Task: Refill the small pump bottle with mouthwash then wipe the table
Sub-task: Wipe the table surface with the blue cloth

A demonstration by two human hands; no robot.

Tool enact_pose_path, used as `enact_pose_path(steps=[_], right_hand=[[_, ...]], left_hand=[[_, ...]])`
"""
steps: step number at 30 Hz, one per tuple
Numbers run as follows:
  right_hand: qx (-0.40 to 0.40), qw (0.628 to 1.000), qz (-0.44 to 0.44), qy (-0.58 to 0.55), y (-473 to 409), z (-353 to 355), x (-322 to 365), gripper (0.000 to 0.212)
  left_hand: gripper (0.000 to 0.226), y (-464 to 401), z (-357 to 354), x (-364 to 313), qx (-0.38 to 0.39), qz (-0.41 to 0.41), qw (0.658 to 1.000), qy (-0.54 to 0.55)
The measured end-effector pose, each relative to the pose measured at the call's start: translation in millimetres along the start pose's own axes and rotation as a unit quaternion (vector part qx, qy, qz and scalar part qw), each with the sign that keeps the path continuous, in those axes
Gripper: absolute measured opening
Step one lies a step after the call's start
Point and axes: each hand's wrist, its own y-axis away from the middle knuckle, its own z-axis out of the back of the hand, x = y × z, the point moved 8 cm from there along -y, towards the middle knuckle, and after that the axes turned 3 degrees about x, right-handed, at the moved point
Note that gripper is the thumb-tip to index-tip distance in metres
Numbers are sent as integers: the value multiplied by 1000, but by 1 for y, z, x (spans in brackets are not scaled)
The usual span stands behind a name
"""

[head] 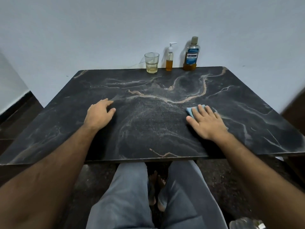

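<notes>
Right hand (207,122) is lying flat, fingers straight and spread, pressing a folded light-blue cloth (193,111) onto the dark marble-patterned table (148,129). Left hand (99,113) is resting on the tabletop, fingers loosely curled, holding nothing. The small clear pump bottle (169,60) with amber liquid is standing at the far edge, between a glass tumbler (151,62) and a blue-labelled mouthwash bottle (191,55).

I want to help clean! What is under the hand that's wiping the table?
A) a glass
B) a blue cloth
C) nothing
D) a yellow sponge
B: the right hand lies flat with straight fingers on a blue cloth on the dark table.
</notes>
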Motion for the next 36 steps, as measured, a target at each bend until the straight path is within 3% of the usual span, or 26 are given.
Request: enact_pose_path(steps=[12,18,25,32,36], right_hand=[[41,999,-9,-23,-131,13,75,85],[52,997,62,-21,-152,4,163,80],[46,975,219,-8,-109,-9,236,65],[66,944,324,-11,-34,-15,229,60],[107,926,343,-118,0,-5,205,48]], left_hand=[[47,-33,2,21,-1,3,1000,29],[47,-43,4,24,-4,5,999,39],[46,-38,7,22,-17,10,998,52],[33,-21,20,10,-44,0,996,80],[21,-10,21,-7,-43,-18,995,89]])
